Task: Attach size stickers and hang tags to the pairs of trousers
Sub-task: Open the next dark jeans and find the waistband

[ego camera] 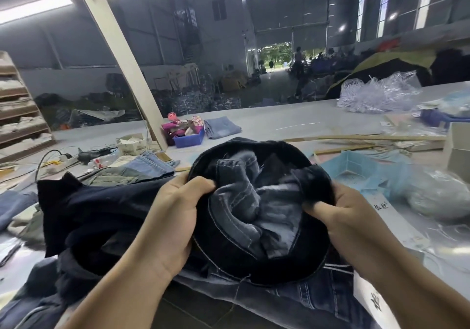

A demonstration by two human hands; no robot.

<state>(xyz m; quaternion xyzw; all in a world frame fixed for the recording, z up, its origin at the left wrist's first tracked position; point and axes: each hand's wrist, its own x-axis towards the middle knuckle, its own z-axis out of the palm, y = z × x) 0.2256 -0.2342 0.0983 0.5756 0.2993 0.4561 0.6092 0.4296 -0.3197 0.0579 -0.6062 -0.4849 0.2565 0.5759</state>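
I hold a pair of dark denim trousers (256,209) bunched up in front of me, its paler inside and white stitching showing. My left hand (175,216) grips the left edge of the bundle, fingers curled into the cloth. My right hand (343,216) grips the right edge the same way. Under the bundle lies another pair of dark jeans (305,300). A white hang tag (368,295) with black print lies at the lower right, and a long white printed strip (391,216) lies beyond my right wrist.
Dark trousers (96,211) are piled at left, lighter jeans (142,168) behind them. On the white table (292,117) stand a blue bin (189,139), folded light jeans (221,126), a slanted wooden post (124,56), a light blue tray (356,166), clear plastic bags (376,92) and cables (50,158).
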